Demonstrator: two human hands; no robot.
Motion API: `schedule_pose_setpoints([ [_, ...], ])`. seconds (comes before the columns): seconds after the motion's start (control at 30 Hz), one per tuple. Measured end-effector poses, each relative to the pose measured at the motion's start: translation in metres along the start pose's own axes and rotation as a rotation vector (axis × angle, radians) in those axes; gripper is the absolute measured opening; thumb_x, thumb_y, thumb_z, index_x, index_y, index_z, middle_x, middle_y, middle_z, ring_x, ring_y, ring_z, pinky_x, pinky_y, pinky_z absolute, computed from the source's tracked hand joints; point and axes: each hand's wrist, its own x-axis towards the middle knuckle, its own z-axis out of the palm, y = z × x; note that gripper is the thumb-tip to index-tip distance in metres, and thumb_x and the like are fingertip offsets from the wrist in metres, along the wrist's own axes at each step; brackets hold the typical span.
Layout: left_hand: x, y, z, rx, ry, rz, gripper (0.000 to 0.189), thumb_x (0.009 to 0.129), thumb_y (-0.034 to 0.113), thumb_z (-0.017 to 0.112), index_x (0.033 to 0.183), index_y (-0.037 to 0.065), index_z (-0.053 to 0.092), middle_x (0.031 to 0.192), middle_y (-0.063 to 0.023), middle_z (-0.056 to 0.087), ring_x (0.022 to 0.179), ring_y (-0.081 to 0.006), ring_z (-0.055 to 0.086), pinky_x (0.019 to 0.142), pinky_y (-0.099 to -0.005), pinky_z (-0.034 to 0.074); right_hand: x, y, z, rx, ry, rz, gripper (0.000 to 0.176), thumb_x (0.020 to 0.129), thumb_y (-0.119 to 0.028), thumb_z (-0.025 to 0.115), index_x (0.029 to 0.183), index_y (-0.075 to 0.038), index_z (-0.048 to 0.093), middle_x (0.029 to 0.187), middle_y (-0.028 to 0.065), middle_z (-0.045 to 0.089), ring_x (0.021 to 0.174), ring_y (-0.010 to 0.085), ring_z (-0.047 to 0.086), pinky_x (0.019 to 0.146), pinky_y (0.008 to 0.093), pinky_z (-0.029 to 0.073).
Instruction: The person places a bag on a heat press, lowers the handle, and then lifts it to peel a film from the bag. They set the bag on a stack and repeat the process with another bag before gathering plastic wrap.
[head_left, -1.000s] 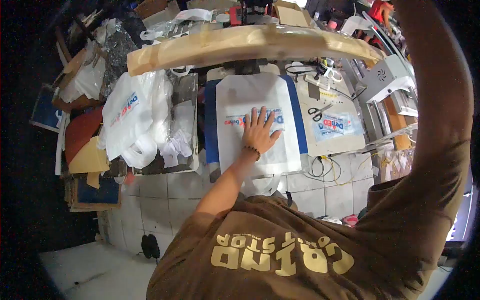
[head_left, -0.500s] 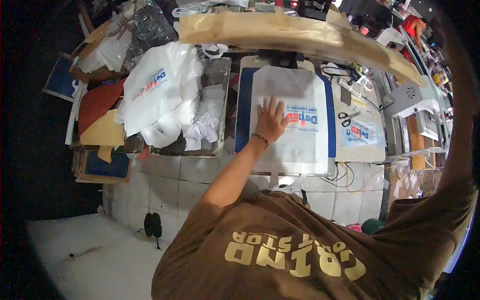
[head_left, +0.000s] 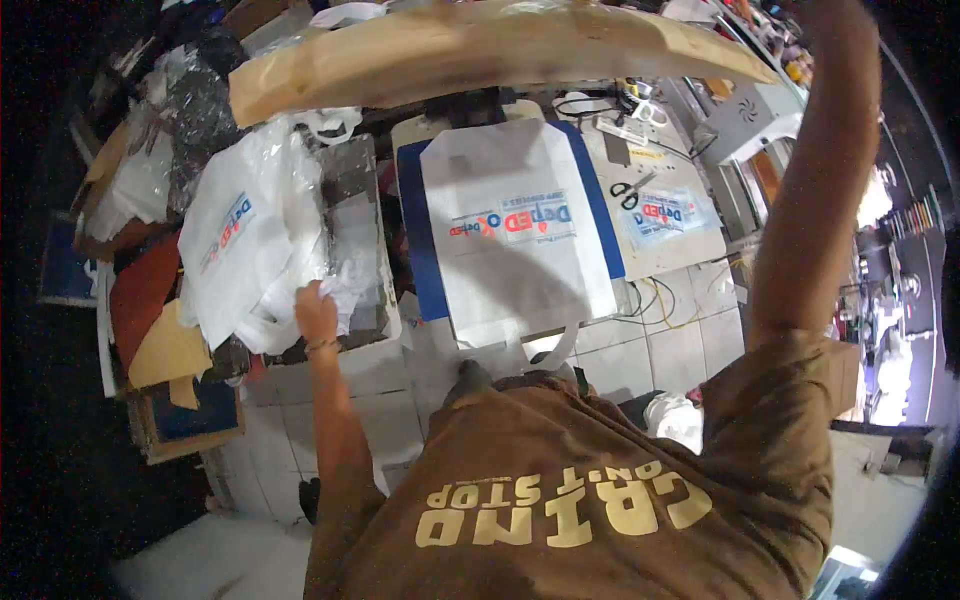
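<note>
White flat bag (head_left: pixel 500 265) with blue-and-red lettering, shadowed across the middle, lies on blue rectangular pad (head_left: pixel 422 240), left hand (head_left: pixel 318 315) at piled white printed bags (head_left: pixel 235 230), can't tell if pinching, right hand (head_left: pixel 840 25) raised well apart, fingers unclear.

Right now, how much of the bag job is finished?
The white bag flat on the blue board looks printed: red and blue letters show. The left hand is at the bag pile; its grip is unclear. Probably left: lifting the flat bag off the board. I can't tell how many others need printing.
</note>
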Motion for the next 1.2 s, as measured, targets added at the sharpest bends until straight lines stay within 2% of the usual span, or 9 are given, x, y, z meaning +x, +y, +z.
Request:
schedule_pose_setpoints([
  [0.17, 0.003, 0.071, -0.117, -0.471, 0.174, 0.119, 0.028, 0.073, 0.001, 0.062, 0.101, 0.002, 0.067, 0.098, -0.0177, 0.062, 0.097, -0.0345, 0.064, 0.086, -0.0421, 0.051, -0.207, -0.081, 0.024, 1.191, -0.767, 0.926, 0.052, 0.099, -0.045, 0.054, 0.100, 0.003, 0.071, 0.095, 0.0110, 0.072, 0.088, 0.0193, 0.069, 0.073, 0.0309, 0.056],
  [0.23, -0.003, 0.122, -0.142, -0.582, 0.028, 0.408, 0.027, 0.074, 0.000, 0.061, 0.101, 0.000, 0.066, 0.107, -0.0180, 0.064, 0.102, -0.0320, 0.063, 0.091, -0.0381, 0.050, -0.287, -0.139, 0.070, 1.189, -1.064, 1.106, 0.077, 0.100, -0.063, 0.034, 0.145, -0.001, 0.041, 0.146, 0.0180, 0.045, 0.127, 0.0265, 0.051, 0.093, 0.0393, 0.051],
  [0.33, -0.036, 0.200, -0.139, -1.122, -0.429, 0.353, 0.026, 0.076, -0.001, 0.064, 0.103, -0.002, 0.063, 0.124, -0.0162, 0.059, 0.119, -0.0313, 0.056, 0.102, -0.0381, 0.044, -0.361, -0.221, 0.123, 1.671, -0.735, 1.778, 0.074, 0.101, -0.062, 0.033, 0.145, -0.003, 0.040, 0.143, 0.0170, 0.046, 0.125, 0.0261, 0.052, 0.092, 0.0403, 0.052],
  [0.43, -0.058, 0.241, -0.122, -0.873, -0.214, 0.553, 0.038, 0.081, 0.003, 0.066, 0.119, -0.001, 0.061, 0.135, -0.0189, 0.054, 0.125, -0.0339, 0.052, 0.107, -0.0395, 0.040, -0.359, -0.223, 0.116, 1.861, -0.241, 1.982, 0.069, 0.100, -0.058, 0.044, 0.141, -0.003, 0.041, 0.131, 0.0128, 0.055, 0.113, 0.0243, 0.059, 0.087, 0.0384, 0.053],
  [0.67, -0.050, 0.280, -0.051, -0.742, 0.063, 0.485, 0.034, 0.084, 0.000, 0.064, 0.117, 0.001, 0.066, 0.123, -0.0235, 0.061, 0.113, -0.0410, 0.060, 0.096, -0.0414, 0.049, -0.377, -0.154, 0.117, 1.433, -0.383, 1.883, 0.066, 0.098, -0.053, 0.053, 0.139, -0.002, 0.043, 0.120, 0.0092, 0.061, 0.105, 0.0244, 0.061, 0.091, 0.0399, 0.049],
  [0.8, -0.011, 0.288, -0.010, -0.717, -0.063, 0.462, 0.028, 0.082, -0.003, 0.063, 0.109, 0.001, 0.069, 0.111, -0.0193, 0.064, 0.101, -0.0400, 0.062, 0.087, -0.0449, 0.051, -0.404, -0.061, 0.079, 0.592, -0.641, 1.138, 0.038, 0.092, -0.042, 0.063, 0.100, -0.006, 0.072, 0.124, 0.0188, 0.061, 0.112, 0.0367, 0.058, 0.093, 0.0397, 0.047],
  [0.93, -0.018, 0.337, 0.014, -0.285, 0.256, 0.929, 0.019, 0.081, 0.004, 0.065, 0.099, 0.003, 0.071, 0.103, -0.0158, 0.064, 0.097, -0.0354, 0.061, 0.083, -0.0440, 0.049, -0.437, -0.024, 0.052, -0.134, -0.846, 0.961, 0.083, 0.079, -0.044, 0.079, 0.144, -0.006, 0.044, 0.134, 0.0291, 0.053, 0.123, 0.0392, 0.053, 0.102, 0.0387, 0.043],
  [1.03, -0.018, 0.367, 0.052, -0.380, 0.069, 0.959, 0.016, 0.081, 0.009, 0.066, 0.096, 0.006, 0.072, 0.104, -0.0143, 0.064, 0.097, -0.0336, 0.059, 0.083, -0.0417, 0.048, -0.497, -0.003, 0.076, 0.710, -0.646, 1.268, 0.113, 0.071, -0.050, 0.083, 0.154, -0.007, 0.020, 0.135, 0.0319, 0.051, 0.126, 0.0380, 0.053, 0.106, 0.0415, 0.041],
  [1.2, 0.011, 0.397, 0.058, -0.419, 0.109, 0.631, 0.015, 0.080, 0.010, 0.068, 0.093, 0.005, 0.070, 0.101, -0.0136, 0.064, 0.093, -0.0333, 0.059, 0.084, -0.0426, 0.049, -0.506, -0.007, 0.074, 0.872, -0.521, 1.326, 0.112, 0.071, -0.041, 0.087, 0.152, 0.001, 0.021, 0.140, 0.0300, 0.048, 0.128, 0.0337, 0.051, 0.108, 0.0389, 0.039],
])
